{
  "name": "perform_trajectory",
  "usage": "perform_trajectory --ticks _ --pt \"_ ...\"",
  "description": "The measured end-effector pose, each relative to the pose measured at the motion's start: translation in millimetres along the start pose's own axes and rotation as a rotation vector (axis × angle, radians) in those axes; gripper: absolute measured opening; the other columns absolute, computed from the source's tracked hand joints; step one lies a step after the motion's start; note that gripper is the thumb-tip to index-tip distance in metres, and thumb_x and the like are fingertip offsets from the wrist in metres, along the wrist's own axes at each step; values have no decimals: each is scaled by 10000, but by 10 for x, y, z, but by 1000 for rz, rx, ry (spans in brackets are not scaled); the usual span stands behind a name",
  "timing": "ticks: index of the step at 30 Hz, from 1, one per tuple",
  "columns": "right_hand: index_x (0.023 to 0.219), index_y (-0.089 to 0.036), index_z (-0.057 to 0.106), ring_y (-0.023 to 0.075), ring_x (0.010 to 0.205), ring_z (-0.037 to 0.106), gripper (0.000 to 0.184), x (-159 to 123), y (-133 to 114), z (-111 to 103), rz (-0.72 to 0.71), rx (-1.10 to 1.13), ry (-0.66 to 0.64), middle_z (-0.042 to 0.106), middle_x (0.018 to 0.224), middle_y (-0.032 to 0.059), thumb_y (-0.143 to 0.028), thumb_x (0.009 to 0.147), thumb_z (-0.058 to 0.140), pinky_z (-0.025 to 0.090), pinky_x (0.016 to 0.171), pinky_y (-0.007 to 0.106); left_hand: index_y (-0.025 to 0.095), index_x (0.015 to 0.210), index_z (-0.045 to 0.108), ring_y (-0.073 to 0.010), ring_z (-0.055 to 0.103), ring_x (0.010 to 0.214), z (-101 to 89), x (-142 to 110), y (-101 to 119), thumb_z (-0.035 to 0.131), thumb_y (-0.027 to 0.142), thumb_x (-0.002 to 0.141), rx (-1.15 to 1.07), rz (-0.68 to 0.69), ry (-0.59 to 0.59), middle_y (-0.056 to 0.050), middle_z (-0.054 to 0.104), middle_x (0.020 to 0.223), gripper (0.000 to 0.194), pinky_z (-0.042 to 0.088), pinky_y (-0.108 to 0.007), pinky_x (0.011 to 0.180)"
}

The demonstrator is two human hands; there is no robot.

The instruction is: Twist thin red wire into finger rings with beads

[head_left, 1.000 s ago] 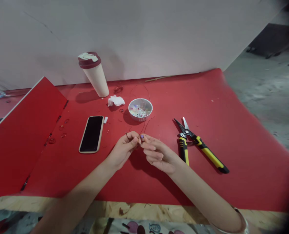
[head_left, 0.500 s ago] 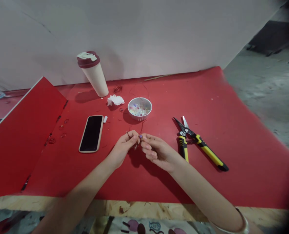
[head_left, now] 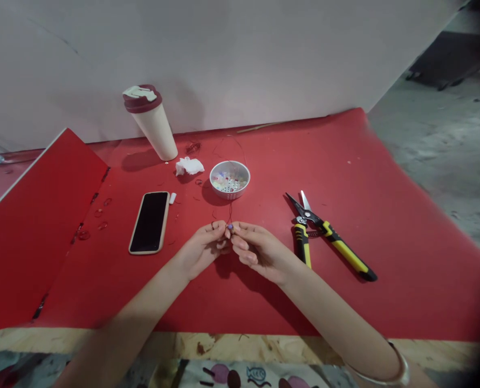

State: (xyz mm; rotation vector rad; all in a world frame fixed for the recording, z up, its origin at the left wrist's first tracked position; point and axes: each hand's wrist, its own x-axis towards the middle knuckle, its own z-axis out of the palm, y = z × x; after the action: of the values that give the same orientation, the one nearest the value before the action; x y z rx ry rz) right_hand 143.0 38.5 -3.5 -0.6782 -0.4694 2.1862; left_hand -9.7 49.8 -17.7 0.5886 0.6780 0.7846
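Observation:
Over the red table cover [head_left: 264,302], my left hand [head_left: 199,249] and my right hand [head_left: 260,249] meet fingertip to fingertip. Both pinch a thin dark red wire [head_left: 229,211] that rises between them toward the bowl. A small purple bead [head_left: 230,227] sits on the wire right at the pinch. A curl of the wire shows above my left fingers. Just beyond the hands stands a small white bowl [head_left: 229,180] holding several coloured beads.
Yellow-and-black cutters [head_left: 328,236] lie open to the right. A black phone [head_left: 150,221] lies to the left, with a crumpled tissue [head_left: 189,165] and a maroon-lidded tumbler [head_left: 152,123] behind it. A raised red panel [head_left: 33,226] fills the left. Small wire rings [head_left: 101,213] lie beside it.
The wire between my fingers has swung from slanting right to nearly upright. My hands have stayed pinched together at the same spot; the view has shifted slightly.

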Motion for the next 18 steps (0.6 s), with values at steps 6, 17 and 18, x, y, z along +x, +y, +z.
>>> perform_trajectory --ticks 6,17,18 --pt "650 -137 530 6 341 373 222 12 32 -7 -12 -18 19 490 483 -72 -262 731 693 242 356 140 103 644 629 -64 416 548 10 11 -5 669 245 747 -100 -46 85 14 483 601 181 432 -202 616" --pt "644 -145 515 10 332 377 236 41 60 -2 -59 -55 83 487 476 -71 -273 723 696 228 357 149 122 626 584 -77 430 552 50 11 -69 575 217 820 -178 -33 131 18 463 584 216 460 -212 623" --pt "641 -145 514 11 332 382 239 44 60 0 -65 -60 86 488 475 -70 -275 720 699 230 358 150 123 626 580 -77 430 554 51 12 -72 572 214 822 -181 -31 137 18 466 594 216 462 -215 625"
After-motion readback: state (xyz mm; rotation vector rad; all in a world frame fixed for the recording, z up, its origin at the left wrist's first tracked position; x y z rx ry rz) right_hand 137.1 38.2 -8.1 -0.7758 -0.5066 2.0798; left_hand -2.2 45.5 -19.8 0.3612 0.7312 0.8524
